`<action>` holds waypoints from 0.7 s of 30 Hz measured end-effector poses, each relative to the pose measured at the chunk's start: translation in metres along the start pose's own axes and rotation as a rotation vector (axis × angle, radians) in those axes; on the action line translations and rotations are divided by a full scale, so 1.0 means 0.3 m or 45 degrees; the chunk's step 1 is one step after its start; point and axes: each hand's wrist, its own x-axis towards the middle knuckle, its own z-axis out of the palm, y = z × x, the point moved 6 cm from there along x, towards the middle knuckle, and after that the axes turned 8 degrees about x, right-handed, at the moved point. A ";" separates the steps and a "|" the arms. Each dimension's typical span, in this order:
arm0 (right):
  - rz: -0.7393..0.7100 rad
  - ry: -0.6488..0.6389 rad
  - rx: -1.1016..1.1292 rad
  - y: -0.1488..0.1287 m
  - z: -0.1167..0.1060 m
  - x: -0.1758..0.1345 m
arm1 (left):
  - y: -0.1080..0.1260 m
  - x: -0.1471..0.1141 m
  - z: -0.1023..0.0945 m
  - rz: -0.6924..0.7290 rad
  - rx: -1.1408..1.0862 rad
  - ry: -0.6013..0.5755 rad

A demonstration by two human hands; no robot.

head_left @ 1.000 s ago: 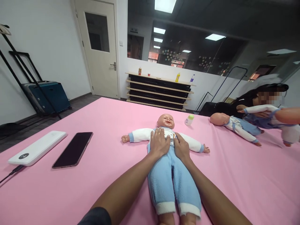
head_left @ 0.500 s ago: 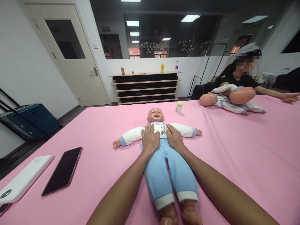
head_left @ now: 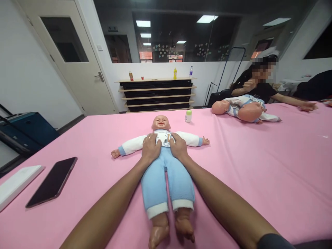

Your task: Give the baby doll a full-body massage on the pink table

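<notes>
A baby doll (head_left: 155,183) in a white top and pale blue trousers lies on its back on the pink-covered table (head_left: 259,166). Its head points away from me and both arms are spread to the sides. My left hand (head_left: 151,149) wraps round the left side of its torso, thumb on the chest. On the opposite side my right hand (head_left: 178,147) holds the torso the same way. Between my thumbs the cartoon face printed on the top shows. The parts of my fingers round the doll's sides are hidden.
Left of the doll lie a dark phone (head_left: 53,181) and a white device (head_left: 17,183). Beyond its head stands a small green-capped bottle (head_left: 188,116). At the far right sits a person (head_left: 259,83) behind a second doll (head_left: 220,107). A blue suitcase (head_left: 23,133) stands beside the table.
The view has turned slightly right, so everything sits further left. My hands keep their hold on the doll. The other person has raised one hand towards the chin, and the second doll has shifted.
</notes>
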 end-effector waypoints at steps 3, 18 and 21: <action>0.011 -0.002 0.035 0.007 -0.004 0.000 | -0.008 -0.003 0.006 0.011 -0.019 0.002; 0.076 0.005 0.141 0.036 -0.032 -0.002 | -0.002 0.000 -0.008 0.004 -0.075 0.016; 0.083 0.051 0.159 0.041 -0.041 -0.004 | 0.028 0.012 -0.057 -0.001 -0.105 0.079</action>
